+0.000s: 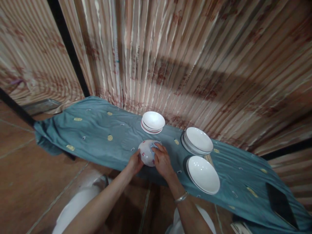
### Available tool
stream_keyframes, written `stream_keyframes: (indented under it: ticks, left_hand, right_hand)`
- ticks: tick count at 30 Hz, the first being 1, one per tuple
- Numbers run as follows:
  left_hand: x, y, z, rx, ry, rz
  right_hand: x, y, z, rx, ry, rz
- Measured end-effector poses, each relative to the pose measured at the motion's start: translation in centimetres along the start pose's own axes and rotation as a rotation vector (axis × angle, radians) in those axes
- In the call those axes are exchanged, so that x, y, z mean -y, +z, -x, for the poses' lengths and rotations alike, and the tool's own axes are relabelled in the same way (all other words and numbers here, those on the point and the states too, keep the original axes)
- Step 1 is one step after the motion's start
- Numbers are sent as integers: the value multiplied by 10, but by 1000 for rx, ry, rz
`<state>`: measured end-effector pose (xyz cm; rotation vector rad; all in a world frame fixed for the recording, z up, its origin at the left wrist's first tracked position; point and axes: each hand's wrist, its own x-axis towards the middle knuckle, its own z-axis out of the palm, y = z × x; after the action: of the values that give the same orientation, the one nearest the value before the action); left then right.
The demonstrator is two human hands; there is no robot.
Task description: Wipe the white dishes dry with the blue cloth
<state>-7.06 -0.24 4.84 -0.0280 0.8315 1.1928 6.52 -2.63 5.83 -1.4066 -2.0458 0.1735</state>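
Held over the near edge of the table is a white bowl [146, 154] with small red marks, its outer side turned toward me. My left hand [135, 162] grips the bowl's left rim. On its right side, my right hand [162, 159] presses a light blue cloth [154, 145] against the surface, fingers closed on the cloth. Just behind the bowl stands a small stack of white bowls [153, 121] with red on some rims. To the right sit a stack of white plates [198, 140] and, nearer me, a stack of white shallow bowls [203, 174].
A green patterned cloth [97, 130] covers the long table. A dark flat object [281, 204] lies at the right end. Behind hangs a striped curtain [156, 58], with a dark pole [70, 48] at left. A metal tray [41, 106] rests beyond the table's left end.
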Motion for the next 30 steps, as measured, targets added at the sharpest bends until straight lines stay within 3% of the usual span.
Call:
stream_keyframes:
  ticks: [11,16,30]
  left_hand:
    - [1,-2,-2,34,21,12]
    - [1,-2,-3,-34,-1,-11]
    - [2,-4,-5,-40,-16,3]
  right_hand:
    - [4,-5,-16,74,64,177]
    - [-6,-9,-11,63,80,205]
    - [-13,-11,14,-27,27,51]
